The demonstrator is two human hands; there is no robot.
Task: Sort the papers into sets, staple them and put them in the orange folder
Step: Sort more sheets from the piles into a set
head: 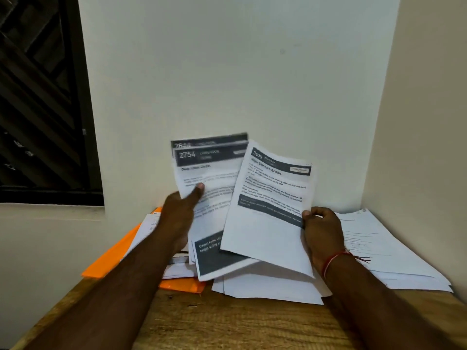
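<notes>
Here, thin rectangular papers (265, 223), grainy table (227, 324).

A: The table (227, 322)?
B: Wood, with plain grain; matt, a little rough.
A: And the sheets (267, 198)?
B: Thin white paper, matt; printed dark bands on them.
A: The folder (111, 258)?
B: Orange, smooth, faint sheen; card or plastic, I cannot tell.
A: The wall (227, 72)?
B: Painted, matt; the wrist band (333, 258) is red thread.

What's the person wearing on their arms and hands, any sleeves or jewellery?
Both forearms are bare, no sleeves in view. A red thread bracelet with loose ends circles the wrist of the right hand. The left hand shows no ring or watch.
</notes>
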